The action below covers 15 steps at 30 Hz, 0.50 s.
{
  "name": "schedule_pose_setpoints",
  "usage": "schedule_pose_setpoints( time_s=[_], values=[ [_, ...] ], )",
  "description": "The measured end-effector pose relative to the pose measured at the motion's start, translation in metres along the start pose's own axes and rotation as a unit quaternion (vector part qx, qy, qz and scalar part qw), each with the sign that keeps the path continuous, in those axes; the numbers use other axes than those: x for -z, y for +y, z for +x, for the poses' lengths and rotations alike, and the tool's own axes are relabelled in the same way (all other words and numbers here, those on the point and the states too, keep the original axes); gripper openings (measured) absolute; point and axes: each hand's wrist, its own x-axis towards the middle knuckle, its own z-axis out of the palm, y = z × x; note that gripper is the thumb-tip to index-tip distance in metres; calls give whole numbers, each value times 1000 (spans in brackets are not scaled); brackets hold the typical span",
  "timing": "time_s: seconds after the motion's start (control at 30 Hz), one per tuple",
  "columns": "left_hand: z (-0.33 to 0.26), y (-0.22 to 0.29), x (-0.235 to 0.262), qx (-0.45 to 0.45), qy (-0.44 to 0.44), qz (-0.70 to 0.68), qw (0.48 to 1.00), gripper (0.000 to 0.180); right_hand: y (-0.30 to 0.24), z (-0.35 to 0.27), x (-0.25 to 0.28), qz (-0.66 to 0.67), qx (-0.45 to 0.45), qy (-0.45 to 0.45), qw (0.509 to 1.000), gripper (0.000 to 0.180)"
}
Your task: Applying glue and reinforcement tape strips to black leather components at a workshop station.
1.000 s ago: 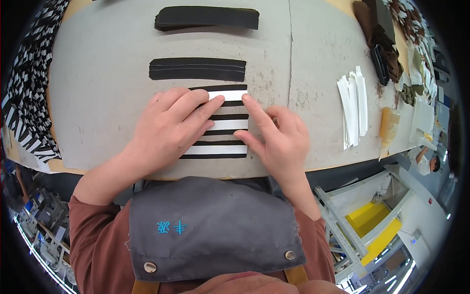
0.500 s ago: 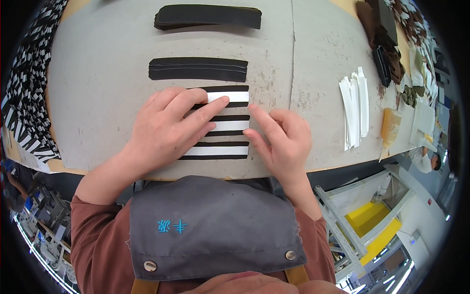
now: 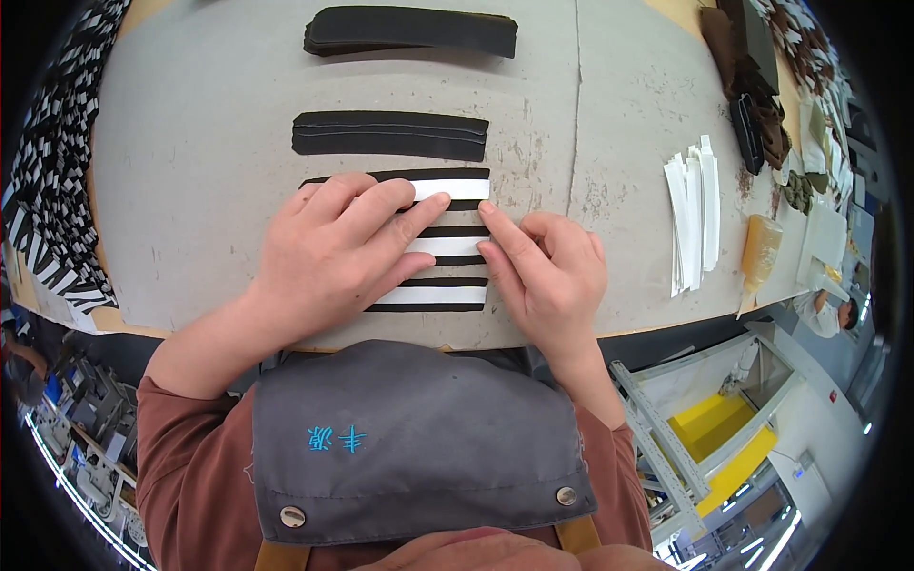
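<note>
Head view: on the grey bench (image 3: pixel 628 76), I see the left hand (image 3: pixel 324 249) spread, gripping nothing, and the right hand (image 3: pixel 557 266) loose, fingertips touching two strip ends. A black stack (image 3: pixel 409 31) lies beyond, no white showing. Three black strips (image 3: pixel 447 174), partly under the left hand, already carry white bands (image 3: pixel 457 247); loose white strips (image 3: pixel 709 209) lie well apart at right.

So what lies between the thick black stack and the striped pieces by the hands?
In the head view: a flat black piece on the grey tabletop.
</note>
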Motion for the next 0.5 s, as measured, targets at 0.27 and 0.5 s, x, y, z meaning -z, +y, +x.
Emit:
schedule_pose_setpoints(
  time_s=[0.27,0.5],
  values=[
    [3,0,-1,2,7,19,1000,55,2,0,-4,6,1,8,1000,41],
    [3,5,-1,17,5,37,999,57,-4,2,-1,-27,-7,-21,999,53]
  ],
)
